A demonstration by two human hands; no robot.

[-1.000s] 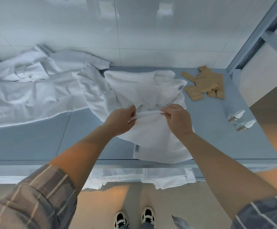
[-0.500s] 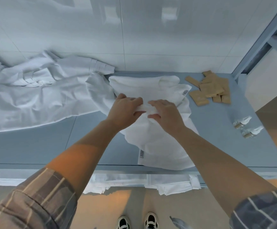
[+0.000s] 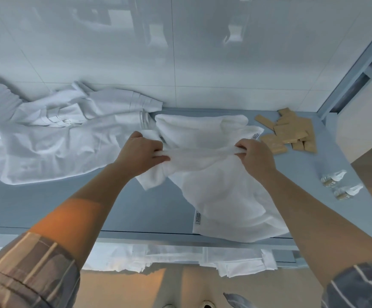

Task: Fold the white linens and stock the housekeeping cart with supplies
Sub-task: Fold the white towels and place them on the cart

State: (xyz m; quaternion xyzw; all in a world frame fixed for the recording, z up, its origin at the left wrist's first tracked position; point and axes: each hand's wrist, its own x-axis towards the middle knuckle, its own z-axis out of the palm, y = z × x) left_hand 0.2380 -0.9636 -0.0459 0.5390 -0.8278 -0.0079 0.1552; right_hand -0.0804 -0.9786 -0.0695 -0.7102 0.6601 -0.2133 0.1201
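Both grips were closed on the white towel (image 3: 220,185): left hand (image 3: 141,155) and right hand (image 3: 255,156) pinched its bunched edge taut between them, the rest draping below onto the surface (image 3: 47,207).

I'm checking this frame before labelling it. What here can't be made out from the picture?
- Head view: print on the white towel tags is too small to read.
- The towel edge inside the left hand and right hand is covered by their fingers.
- Small bottles: contents too small to tell.
- Linens on the lower shelf are cut off by the shelf edge.
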